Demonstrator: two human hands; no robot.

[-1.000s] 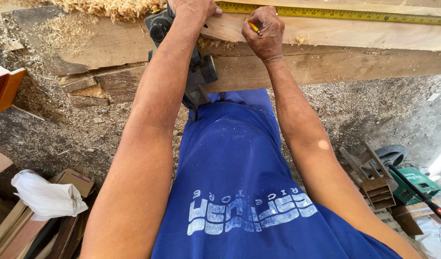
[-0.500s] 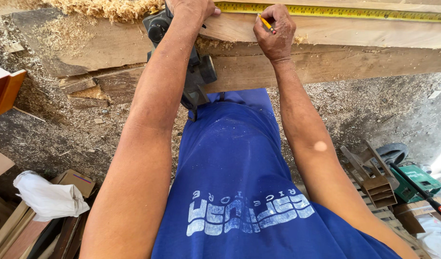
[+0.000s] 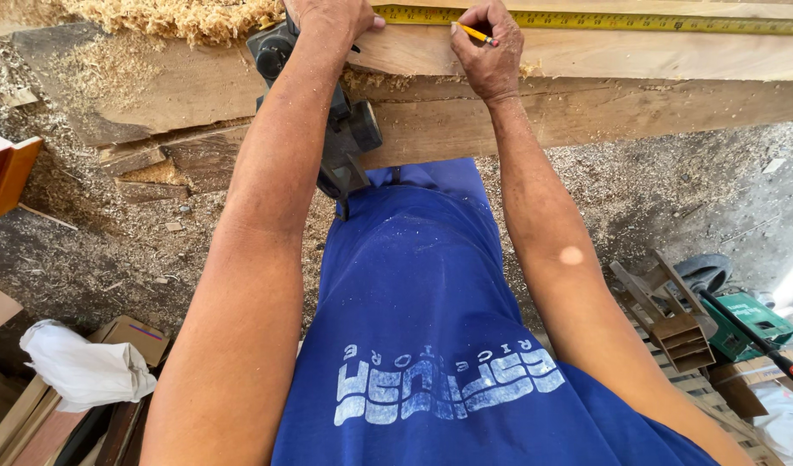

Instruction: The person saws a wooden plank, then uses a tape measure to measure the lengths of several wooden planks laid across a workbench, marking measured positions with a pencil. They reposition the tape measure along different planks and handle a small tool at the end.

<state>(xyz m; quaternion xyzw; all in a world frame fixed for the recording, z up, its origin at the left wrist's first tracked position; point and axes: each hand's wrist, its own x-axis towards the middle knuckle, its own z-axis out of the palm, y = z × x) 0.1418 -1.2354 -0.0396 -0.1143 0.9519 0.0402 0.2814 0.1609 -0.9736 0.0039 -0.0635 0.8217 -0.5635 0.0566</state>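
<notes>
Right hand (image 3: 491, 53) pinches a yellow pencil (image 3: 476, 34) between thumb and fingers, tip at the plank (image 3: 603, 53), just under the yellow tape measure (image 3: 586, 19) at 12 o'clock. Pencil short, dark-tipped, slanting toward 4 o'clock. Left hand (image 3: 332, 17) presses flat on the plank's end, fingers out of frame; grip cannot be told. Dark power tool (image 3: 349, 129) beneath the left wrist.

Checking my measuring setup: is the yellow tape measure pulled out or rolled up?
Pulled out: the yellow tape measure lies flat along the wooden plank, past the right hand.
</notes>
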